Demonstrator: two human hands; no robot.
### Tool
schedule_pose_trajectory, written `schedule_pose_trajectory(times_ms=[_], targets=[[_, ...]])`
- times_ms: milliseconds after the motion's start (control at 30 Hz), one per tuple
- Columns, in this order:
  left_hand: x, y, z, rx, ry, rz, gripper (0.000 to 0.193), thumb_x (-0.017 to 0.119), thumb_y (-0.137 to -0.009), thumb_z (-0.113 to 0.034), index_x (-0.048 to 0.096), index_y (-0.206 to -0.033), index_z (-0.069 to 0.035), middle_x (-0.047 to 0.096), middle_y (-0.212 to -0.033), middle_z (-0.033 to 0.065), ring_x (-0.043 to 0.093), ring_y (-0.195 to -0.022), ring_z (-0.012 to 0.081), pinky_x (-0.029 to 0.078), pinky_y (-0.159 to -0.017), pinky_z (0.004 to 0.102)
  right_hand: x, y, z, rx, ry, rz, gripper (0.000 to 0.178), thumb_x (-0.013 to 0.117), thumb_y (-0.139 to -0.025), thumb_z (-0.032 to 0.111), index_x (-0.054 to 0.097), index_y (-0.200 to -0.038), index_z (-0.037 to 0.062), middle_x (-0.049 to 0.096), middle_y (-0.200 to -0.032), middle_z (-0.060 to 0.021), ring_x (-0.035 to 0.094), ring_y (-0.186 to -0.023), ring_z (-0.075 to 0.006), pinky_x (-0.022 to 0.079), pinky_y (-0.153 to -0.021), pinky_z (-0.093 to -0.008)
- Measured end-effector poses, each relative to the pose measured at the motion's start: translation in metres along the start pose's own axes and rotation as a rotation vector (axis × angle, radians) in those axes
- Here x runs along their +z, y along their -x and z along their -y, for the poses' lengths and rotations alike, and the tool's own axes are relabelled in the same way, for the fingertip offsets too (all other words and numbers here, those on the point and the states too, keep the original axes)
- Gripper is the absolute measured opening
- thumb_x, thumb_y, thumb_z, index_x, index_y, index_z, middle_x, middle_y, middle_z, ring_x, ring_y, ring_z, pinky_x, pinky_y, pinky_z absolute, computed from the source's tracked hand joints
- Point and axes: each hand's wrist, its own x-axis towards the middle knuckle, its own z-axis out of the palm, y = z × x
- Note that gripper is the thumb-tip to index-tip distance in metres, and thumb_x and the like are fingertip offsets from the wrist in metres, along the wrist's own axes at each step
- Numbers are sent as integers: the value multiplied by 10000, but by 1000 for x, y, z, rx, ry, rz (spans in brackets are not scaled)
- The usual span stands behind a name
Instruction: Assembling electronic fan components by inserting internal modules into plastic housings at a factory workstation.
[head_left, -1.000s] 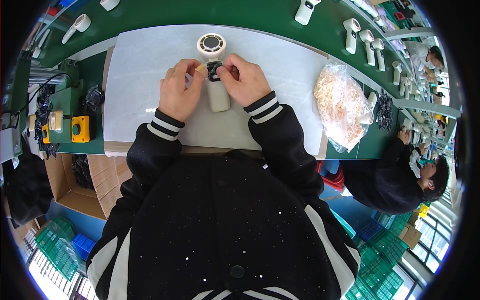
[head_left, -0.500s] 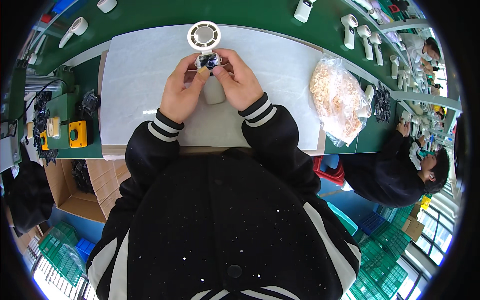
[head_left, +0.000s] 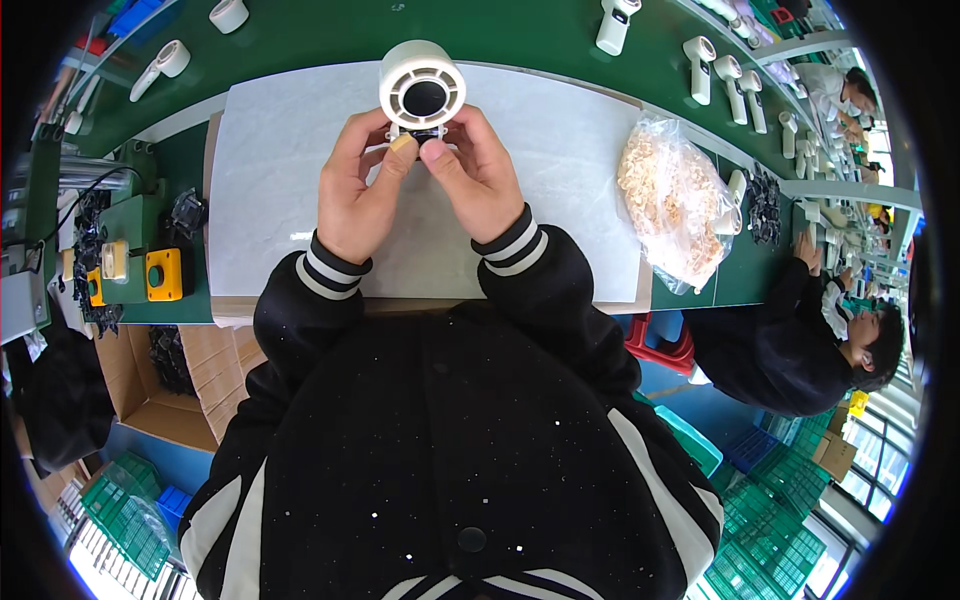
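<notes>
Both hands hold a white handheld fan (head_left: 421, 62) above the pale work mat. Its round head, with slots around a dark centre, points up and away from me, and the lower part sits between my fingers. My left hand (head_left: 362, 185) is closed on the left side of the body, with a yellowish covering on the thumb tip. My right hand (head_left: 478, 175) grips the right side, its thumb close to the left thumb. A dark part shows at the neck between the fingertips. The rest of the body is hidden by my hands.
On the right lies a clear bag (head_left: 675, 200) of small cream-coloured parts, beside a pile of black parts (head_left: 764, 205). A green fixture with a yellow button box (head_left: 164, 275) stands left. More white fans (head_left: 700, 70) line the green bench (head_left: 480, 30). A co-worker (head_left: 800, 345) sits at right.
The fan has tilted, so its head now looks larger and shows its deep cylindrical side. My thumbs and fingers remain around the body, and the hands have shifted slightly.
</notes>
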Motion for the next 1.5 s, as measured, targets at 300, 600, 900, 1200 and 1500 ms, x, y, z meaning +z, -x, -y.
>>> schedule_pose_trajectory(times_ms=[300,600,900,1200,1500], targets=[[21,-13,-19,196,70,-52,220,631,-910,-45,584,-1124,-21,554,-1072,58,562,-1000,171,462,-873,325,9,-8,36,-27,-250,-128,184,576,-950,78,539,-1122,25,610,-1025,-34,560,-906,-108,466,-808,-271],[43,-58,-4,-9,462,-43,196,618,-937,-90,582,-1102,8,632,-988,47,579,-882,96,478,-802,246,-16,-30,13,-77,29,-183,277,568,-969,172,480,-1187,25,563,-1035,-59,539,-925,-130,462,-800,-270],[-35,-175,51,-28,-386,209,366,605,-942,-263,588,-1232,-41,647,-1037,56,600,-955,140,467,-886,272,-35,-69,-17,470,-149,-135,323,581,-961,360,485,-999,54,446,-639,4,391,-489,-87,332,-454,-264],[-191,-302,85,-83,-1762,-373,646,601,-832,-475,449,-1353,-124,601,-1188,228,557,-1145,367,433,-983,472,-110,-81,-15,225,-300,-440,597,497,-961,96,190,-1470,40,533,-1286,-225,632,-1021,-316,527,-869,-412],[-208,-287,92,-106,-1336,-16,752,695,-769,-524,457,-1308,-57,586,-1233,228,597,-1119,358,488,-931,420,-252,74,42,-94,514,-864,120,544,-942,74,636,-985,11,601,-767,-27,549,-630,-84,494,-615,-234]])
